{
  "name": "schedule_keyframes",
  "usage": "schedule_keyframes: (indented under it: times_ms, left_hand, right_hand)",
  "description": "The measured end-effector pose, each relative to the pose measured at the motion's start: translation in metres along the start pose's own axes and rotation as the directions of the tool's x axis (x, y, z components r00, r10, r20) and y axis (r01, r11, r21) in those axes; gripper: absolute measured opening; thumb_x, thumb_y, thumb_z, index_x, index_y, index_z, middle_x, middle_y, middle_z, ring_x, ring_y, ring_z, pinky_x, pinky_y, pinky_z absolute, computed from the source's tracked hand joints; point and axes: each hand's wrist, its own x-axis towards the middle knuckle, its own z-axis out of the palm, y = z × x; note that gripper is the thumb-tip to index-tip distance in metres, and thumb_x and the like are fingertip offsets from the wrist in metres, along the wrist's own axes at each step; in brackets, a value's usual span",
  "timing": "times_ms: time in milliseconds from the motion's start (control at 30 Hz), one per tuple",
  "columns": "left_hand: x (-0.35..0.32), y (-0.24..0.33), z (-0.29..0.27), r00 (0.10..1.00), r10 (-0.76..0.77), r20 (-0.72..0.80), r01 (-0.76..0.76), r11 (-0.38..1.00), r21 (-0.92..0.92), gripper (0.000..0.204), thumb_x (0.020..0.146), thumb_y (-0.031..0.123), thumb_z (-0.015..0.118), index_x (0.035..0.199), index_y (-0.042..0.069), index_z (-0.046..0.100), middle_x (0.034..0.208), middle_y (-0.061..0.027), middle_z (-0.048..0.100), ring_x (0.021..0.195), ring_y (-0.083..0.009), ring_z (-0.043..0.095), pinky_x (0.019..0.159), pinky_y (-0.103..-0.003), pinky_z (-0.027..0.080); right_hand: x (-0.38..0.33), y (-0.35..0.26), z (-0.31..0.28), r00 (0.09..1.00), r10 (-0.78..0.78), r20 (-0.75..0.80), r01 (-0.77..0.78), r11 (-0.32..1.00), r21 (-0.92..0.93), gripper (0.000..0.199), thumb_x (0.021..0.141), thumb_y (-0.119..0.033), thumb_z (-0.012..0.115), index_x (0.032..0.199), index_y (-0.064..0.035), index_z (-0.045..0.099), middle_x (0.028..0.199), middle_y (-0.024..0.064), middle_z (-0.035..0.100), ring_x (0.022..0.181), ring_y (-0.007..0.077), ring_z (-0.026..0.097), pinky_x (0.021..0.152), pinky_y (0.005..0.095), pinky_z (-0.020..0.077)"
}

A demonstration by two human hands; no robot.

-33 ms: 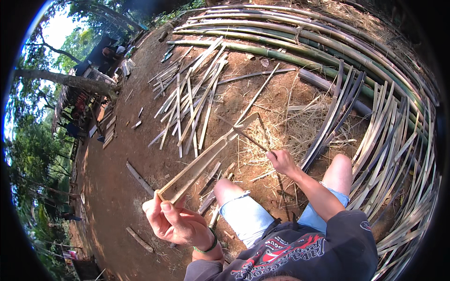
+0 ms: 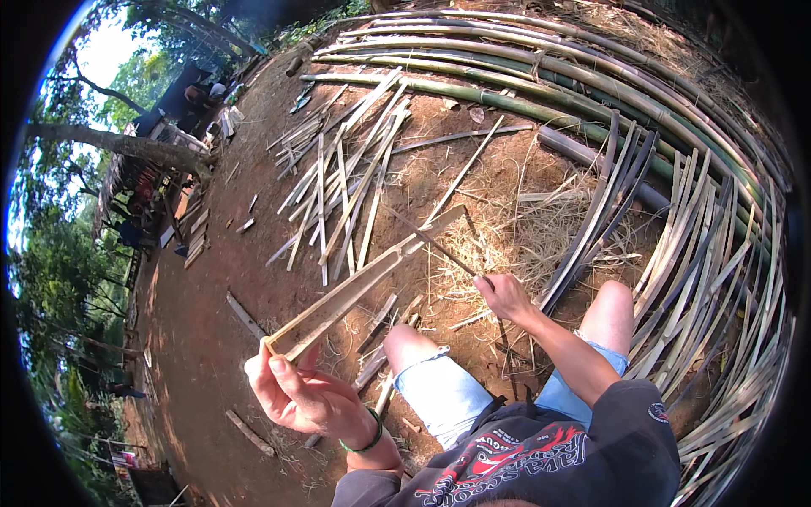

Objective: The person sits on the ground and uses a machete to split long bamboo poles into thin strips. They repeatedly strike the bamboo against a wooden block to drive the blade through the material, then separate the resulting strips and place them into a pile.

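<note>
A split length of bamboo [image 2: 338, 302], hollow like a trough, slants up and away in front of me. My left hand [image 2: 302, 397] pinches its near end between thumb and fingers; a dark green band circles that wrist. In my right hand [image 2: 505, 297] is a long, thin knife [image 2: 448, 253], its dark blade lying across the bamboo near the far end. Whether the edge bites into the bamboo cannot be made out. Pale shavings [image 2: 541, 232] lie heaped on the ground beyond my right hand.
Split bamboo strips [image 2: 346, 186] are scattered ahead, and more strips [image 2: 684, 245] pile up at my right. Long green bamboo poles [image 2: 507, 101] lie across the back. My bare knees [image 2: 610, 306] flank the work. A shelter and a tree trunk [image 2: 118, 144] stand far left.
My left hand and the bamboo's near end have shifted slightly left and up. My right hand, still gripping the knife, has dropped a little toward me.
</note>
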Motion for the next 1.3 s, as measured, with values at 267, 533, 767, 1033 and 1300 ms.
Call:
schedule_keyframes:
  times_ms: [267, 533, 767, 1033, 1300]
  left_hand:
    - [-0.009, 0.001, -0.012, 0.995, 0.07, 0.077, -0.069, 0.997, -0.014, 0.024, 0.098, 0.011, 0.056, 0.114, -0.007, 0.058, 0.107, -0.0142, 0.061, 0.094, -0.0177, 0.066, 0.073, -0.035, 0.067]
    - [0.011, -0.012, 0.033, 0.997, 0.064, 0.045, -0.059, 0.992, -0.108, 0.02, 0.095, 0.02, 0.051, 0.103, 0.002, 0.056, 0.106, -0.0157, 0.06, 0.096, -0.0211, 0.062, 0.088, -0.039, 0.055]
    - [0.053, -0.05, 0.07, 0.937, 0.001, 0.35, 0.259, 0.671, -0.695, 0.031, 0.09, 0.037, 0.041, 0.077, 0.008, 0.039, 0.062, -0.0032, 0.037, 0.057, -0.0133, 0.033, 0.053, -0.028, 0.03]
    - [0.032, -0.036, 0.07, 0.933, -0.002, 0.36, 0.251, 0.722, -0.645, 0.048, 0.097, 0.053, 0.038, 0.073, 0.012, 0.032, 0.057, -0.0007, 0.034, 0.053, -0.0111, 0.027, 0.051, -0.027, 0.023]
    - [0.037, -0.039, 0.07, 0.937, -0.018, 0.35, 0.245, 0.749, -0.616, 0.043, 0.096, 0.048, 0.036, 0.072, 0.013, 0.032, 0.056, -0.0001, 0.034, 0.053, -0.0111, 0.027, 0.051, -0.028, 0.022]
  right_hand:
    - [-0.026, -0.036, 0.011, 0.994, -0.095, 0.046, 0.092, 0.993, 0.07, 0.055, 0.098, -0.045, 0.048, 0.062, -0.0046, 0.055, 0.049, 0.01, 0.051, 0.043, 0.0219, 0.051, 0.044, 0.0392, 0.0402]
    - [0.026, 0.034, 0.014, 0.921, 0.381, 0.076, -0.383, 0.924, 0.001, 0.061, 0.099, -0.057, 0.041, 0.055, -0.0141, 0.042, 0.052, -0.0063, 0.036, 0.044, 0.0126, 0.031, 0.042, 0.0363, 0.0317]
    - [0.024, -0.016, 0.009, 0.95, 0.298, 0.092, -0.305, 0.949, 0.081, 0.059, 0.1, -0.051, 0.043, 0.055, -0.0129, 0.044, 0.049, -0.0048, 0.036, 0.045, 0.0122, 0.031, 0.042, 0.0356, 0.0267]
    - [-0.006, -0.01, 0.036, 0.985, -0.145, -0.094, 0.161, 0.968, 0.194, 0.059, 0.1, -0.047, 0.043, 0.055, -0.0083, 0.048, 0.045, 0.0017, 0.041, 0.042, 0.0158, 0.034, 0.041, 0.0377, 0.0272]
    - [-0.005, -0.022, 0.023, 0.993, 0.098, 0.069, -0.108, 0.979, 0.171, 0.063, 0.099, -0.054, 0.044, 0.055, -0.009, 0.045, 0.046, 0.0002, 0.036, 0.043, 0.0142, 0.032, 0.044, 0.0365, 0.0289]
